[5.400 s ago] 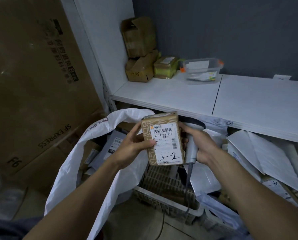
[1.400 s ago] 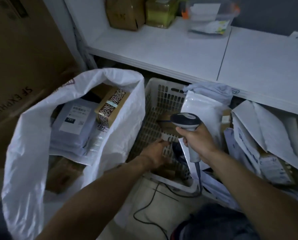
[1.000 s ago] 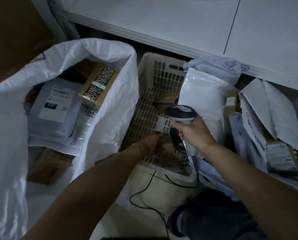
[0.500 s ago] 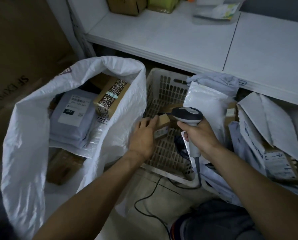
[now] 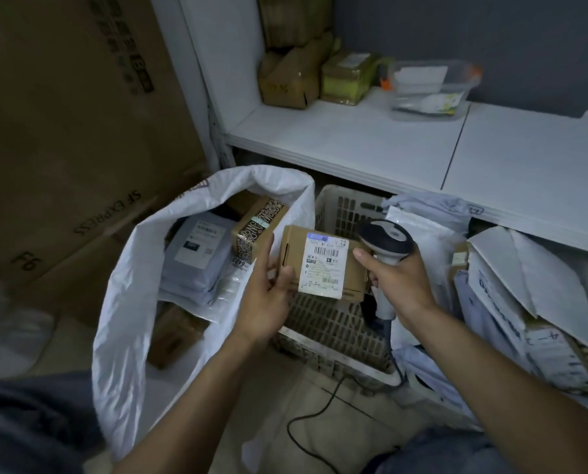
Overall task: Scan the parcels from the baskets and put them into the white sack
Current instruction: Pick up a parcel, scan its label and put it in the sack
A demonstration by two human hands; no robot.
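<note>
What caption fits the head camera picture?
Left hand holds a labelled box, right hand grips the scanner, white sack alongside.

Both bare forearms extend from the bottom edge and converge at the frame's centre. The left hand [image 5: 264, 299] grips the left end of a small parcel [image 5: 323, 265], thumb on its front face and fingers behind. The right hand [image 5: 399, 280], right of centre, wraps the scanner [image 5: 386, 239] handle, one digit reaching the parcel's right edge.
</note>
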